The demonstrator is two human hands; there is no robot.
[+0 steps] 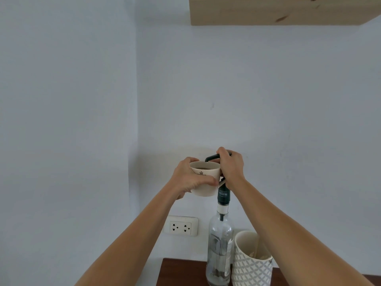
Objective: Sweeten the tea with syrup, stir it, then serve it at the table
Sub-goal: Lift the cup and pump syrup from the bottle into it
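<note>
The fingers (208, 181) of the left hand (190, 179) are wrapped tight around a cream cup (205, 178) of dark tea, holding it up in the air under the black spout (211, 157) of a pump. The right hand (232, 165) sits on top of the pump head, its fingers curled down over it and closed on it, ready to press or already pressing. The pump is fitted to the dark green neck of a clear syrup bottle (220, 244), which stands on the dark wooden desk (181, 271) against the pale wall. The bottle looks nearly empty, with only a little liquid at the bottom. Just beside it, to the right, stands a patterned white and grey pot (252, 263) holding what seem to be wooden sticks or utensils. A wall socket (182, 226) sits behind the left forearm.

The step in hand appears to be the sweetening: the spout ends right over the cup's rim, with what may be a drop at its tip. Whether syrup is flowing cannot be told.

The next move probably calls for a firm, straight push on the pump while the cup stays level and directly below the spout. After that, something to stir with is needed, perhaps from the pot.
</note>
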